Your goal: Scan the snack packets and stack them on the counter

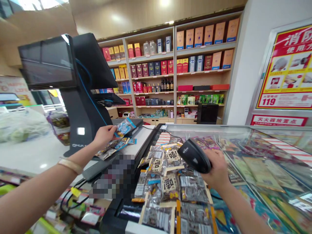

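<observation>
At the left, beside a dark sales terminal (84, 107), I see my left hand (103, 137) pinching a blue packet (125, 127) just above a small pile of packets (115, 146). Centrally, more packets (170, 185) lie spread out. At the right, my right hand (216, 167) grips a black handheld scanner (195, 156) above them. Moving either item calls, I judge, for clearance over the loose packets.

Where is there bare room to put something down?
The white counter left of the screen stand, before the bagged greens, looks bare. A narrow white strip shows between the left hand and the glass case. Around the scanner, packets crowd together.
</observation>
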